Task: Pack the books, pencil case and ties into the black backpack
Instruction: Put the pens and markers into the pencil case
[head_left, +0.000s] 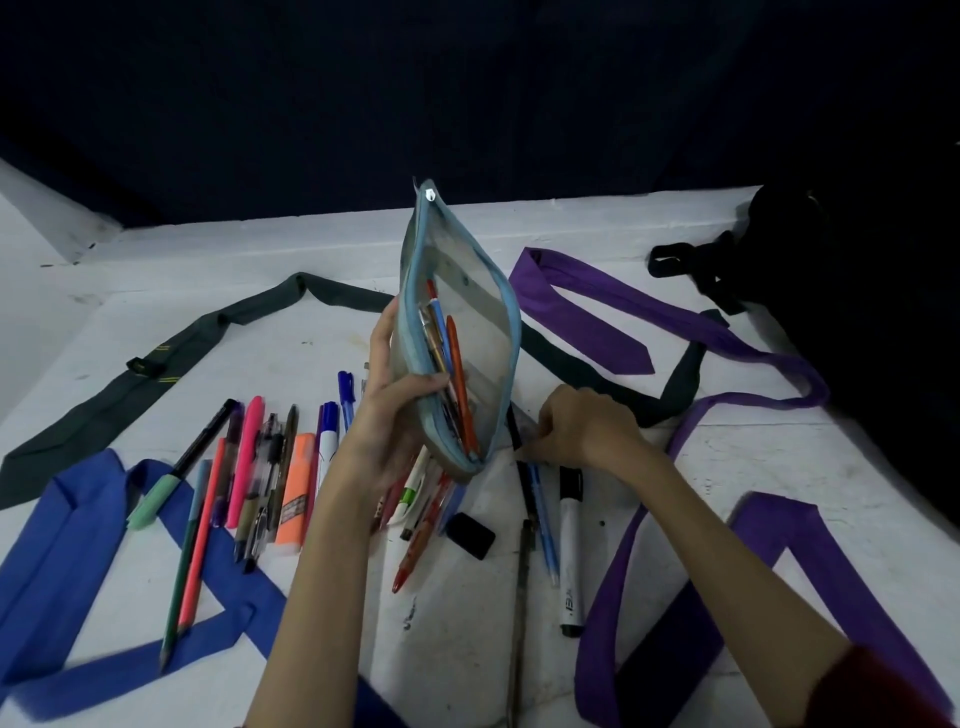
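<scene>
My left hand (387, 410) grips a clear pencil case (470, 322) with a light blue zip edge, held upright above the white table (322, 249); several pens stand inside it. My right hand (582, 428) is down on the table just right of the case, fingers curled, pinching a dark pen (515, 431). A dark grey tie (156, 364) lies at the left, a blue tie (62, 545) at the front left, and purple ties (597, 322) at the right. The black backpack (857, 291) sits at the far right. No books are visible.
Several pens, pencils, highlighters and markers lie in a row on the table, from a green-capped pen (171, 478) to a black-capped white marker (570, 545). A small black eraser (470, 535) lies between them. A dark backdrop rises behind the table.
</scene>
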